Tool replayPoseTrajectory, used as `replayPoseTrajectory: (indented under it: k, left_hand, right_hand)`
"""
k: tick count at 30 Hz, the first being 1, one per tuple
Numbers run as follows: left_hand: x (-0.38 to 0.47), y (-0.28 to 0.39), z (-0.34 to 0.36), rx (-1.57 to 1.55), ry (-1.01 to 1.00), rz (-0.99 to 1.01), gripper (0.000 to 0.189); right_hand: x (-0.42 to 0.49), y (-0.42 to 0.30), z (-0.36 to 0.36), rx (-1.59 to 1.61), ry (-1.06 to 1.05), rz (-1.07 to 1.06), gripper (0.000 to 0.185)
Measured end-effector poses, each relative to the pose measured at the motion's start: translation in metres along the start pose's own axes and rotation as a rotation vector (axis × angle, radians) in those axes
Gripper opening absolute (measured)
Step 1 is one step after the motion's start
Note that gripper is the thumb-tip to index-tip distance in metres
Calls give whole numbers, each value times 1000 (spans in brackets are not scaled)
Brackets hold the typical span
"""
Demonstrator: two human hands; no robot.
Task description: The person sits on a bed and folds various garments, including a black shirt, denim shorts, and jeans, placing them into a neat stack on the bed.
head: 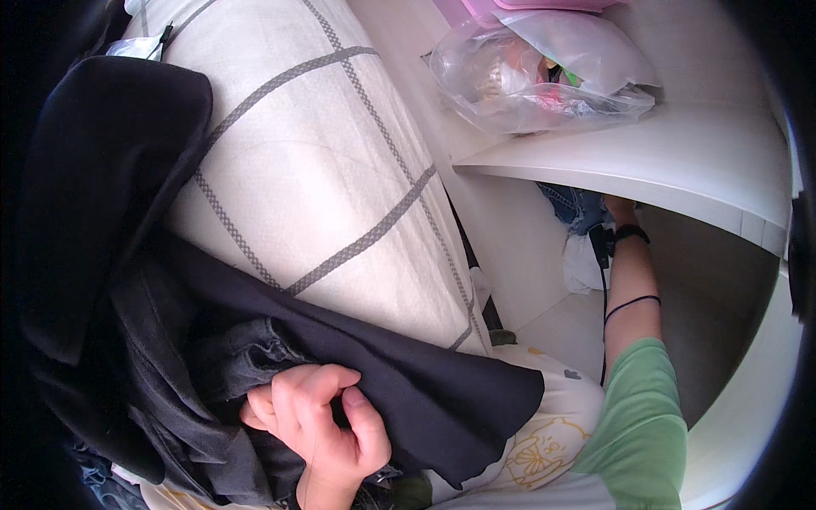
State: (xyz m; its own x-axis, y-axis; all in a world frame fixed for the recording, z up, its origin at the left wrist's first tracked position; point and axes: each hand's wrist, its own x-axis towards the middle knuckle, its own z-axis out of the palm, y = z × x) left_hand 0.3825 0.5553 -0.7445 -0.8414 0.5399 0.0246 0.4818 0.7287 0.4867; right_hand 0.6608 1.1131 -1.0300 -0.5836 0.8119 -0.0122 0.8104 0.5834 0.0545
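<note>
My left hand (319,417), its fingers curled, rests against a pile of black and dark grey clothes (210,408) in the lower left. Whether cloth is pinched under its fingers cannot be told. Beside it lies a dark garment panel (433,395), spread to the right. My right arm reaches under a white shelf (625,172); most of my right hand (619,207) is hidden by the shelf edge. It is at some blue denim (564,203), with a white cloth (583,261) below. Its grip does not show. A black device with a cable (599,245) is beside that wrist.
A bed with a white, grey-checked cover (306,178) fills the upper middle. On the shelf sit a clear plastic bag of small items (542,76) and a pink container (548,5). A cabinet side panel (516,255) stands between bed and compartment.
</note>
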Motion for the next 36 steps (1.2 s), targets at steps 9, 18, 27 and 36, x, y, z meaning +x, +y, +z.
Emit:
replayPoseTrajectory:
  k: [9, 18, 27, 36]
  left_hand:
    - [0, -1, -2, -31, -3, 14, 18]
    - [1, 0, 7, 4, 57, -12, 18]
    - [1, 7, -25, -162, -26, 38, 22]
    - [-113, 36, -174, -830, -453, 570, 62]
  right_hand:
    - [16, -28, -24, -99, -43, 78, 47]
    - [-61, -21, -131, 194, 355, 377, 49]
    - [-219, -136, -266, 1912, 56, 969, 20]
    - [-428, -274, -424, 2105, -60, 581, 47]
